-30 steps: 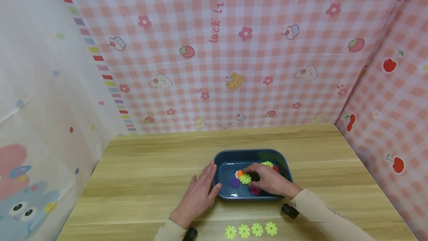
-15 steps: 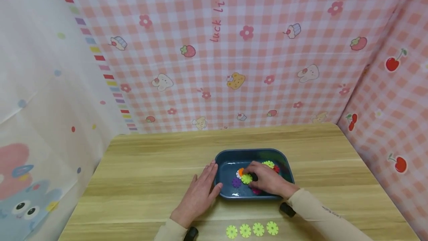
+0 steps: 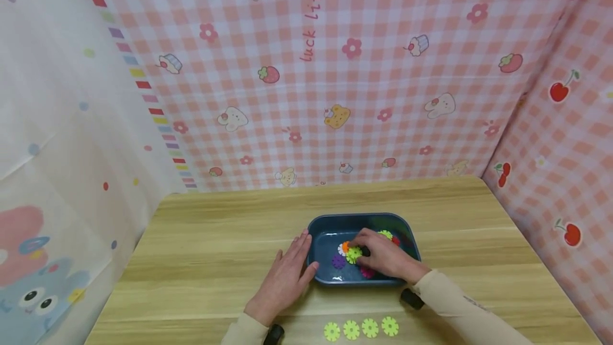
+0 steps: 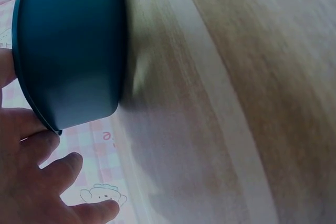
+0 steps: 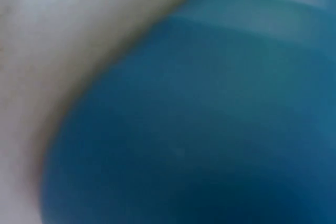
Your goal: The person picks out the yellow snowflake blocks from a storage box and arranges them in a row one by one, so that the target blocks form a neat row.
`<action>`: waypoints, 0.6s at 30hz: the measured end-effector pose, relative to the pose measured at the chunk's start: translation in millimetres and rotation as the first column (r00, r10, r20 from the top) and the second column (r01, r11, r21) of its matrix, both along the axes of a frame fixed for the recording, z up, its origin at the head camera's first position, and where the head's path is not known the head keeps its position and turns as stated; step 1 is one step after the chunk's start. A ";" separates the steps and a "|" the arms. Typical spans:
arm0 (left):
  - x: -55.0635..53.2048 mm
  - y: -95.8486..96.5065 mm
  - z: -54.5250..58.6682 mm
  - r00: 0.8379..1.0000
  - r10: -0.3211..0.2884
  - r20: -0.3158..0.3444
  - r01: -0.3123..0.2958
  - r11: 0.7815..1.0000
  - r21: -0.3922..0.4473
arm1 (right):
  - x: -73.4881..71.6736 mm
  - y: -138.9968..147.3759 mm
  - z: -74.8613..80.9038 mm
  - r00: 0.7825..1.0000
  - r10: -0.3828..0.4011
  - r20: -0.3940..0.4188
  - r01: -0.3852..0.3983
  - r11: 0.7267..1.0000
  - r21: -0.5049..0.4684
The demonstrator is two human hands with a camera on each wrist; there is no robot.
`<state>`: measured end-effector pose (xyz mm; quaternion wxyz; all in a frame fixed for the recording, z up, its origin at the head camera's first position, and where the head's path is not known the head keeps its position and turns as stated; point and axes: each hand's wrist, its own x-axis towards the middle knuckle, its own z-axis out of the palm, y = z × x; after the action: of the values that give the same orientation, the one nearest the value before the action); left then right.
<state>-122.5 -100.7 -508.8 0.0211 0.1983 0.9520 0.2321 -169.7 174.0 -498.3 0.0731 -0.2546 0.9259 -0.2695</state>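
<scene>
A dark blue tray stands on the wooden table. Against its left rim rests my left hand, fingers extended; the left wrist view shows fingertips at the tray's outer wall. Inside the tray, my right hand pinches a yellow-green snowflake disc between thumb and fingers. Around it lie an orange disc, a white disc, a purple disc and a magenta disc. Blurred blue surface fills most of the right wrist view, hiding the fingers there.
Several yellow-green discs form a row on the table in front of the tray. Another yellow-green disc and a red disc lie behind the right hand. A pink checked cloth hangs behind the table.
The yellow-green disc at my right fingertips has shifted and turned slightly. My left hand keeps its place on the tray rim, and the row of discs is unchanged.
</scene>
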 end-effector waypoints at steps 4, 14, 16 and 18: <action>0.1 0.4 0.0 1.000 -0.006 -0.008 0.006 1.000 0.008 | 1.4 2.1 6.8 1.000 -0.013 -0.004 0.012 1.000 -0.028; -0.6 -0.3 -1.4 1.000 -0.012 -0.022 0.012 1.000 0.015 | 6.7 9.0 14.7 0.999 -0.022 -0.039 0.018 0.995 -0.098; -0.8 -0.3 -1.6 1.000 -0.012 -0.024 0.012 1.000 0.014 | 8.8 10.7 15.9 0.998 -0.021 -0.056 0.015 0.994 -0.105; -0.6 -0.4 -1.8 1.000 -0.012 -0.024 0.013 1.000 0.015 | 11.2 12.6 17.0 0.998 -0.020 -0.067 0.012 0.993 -0.113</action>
<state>-123.1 -101.2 -510.6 0.0094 0.2071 0.9492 0.2369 -158.6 186.6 -481.3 0.0247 -0.2598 0.9132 -0.3131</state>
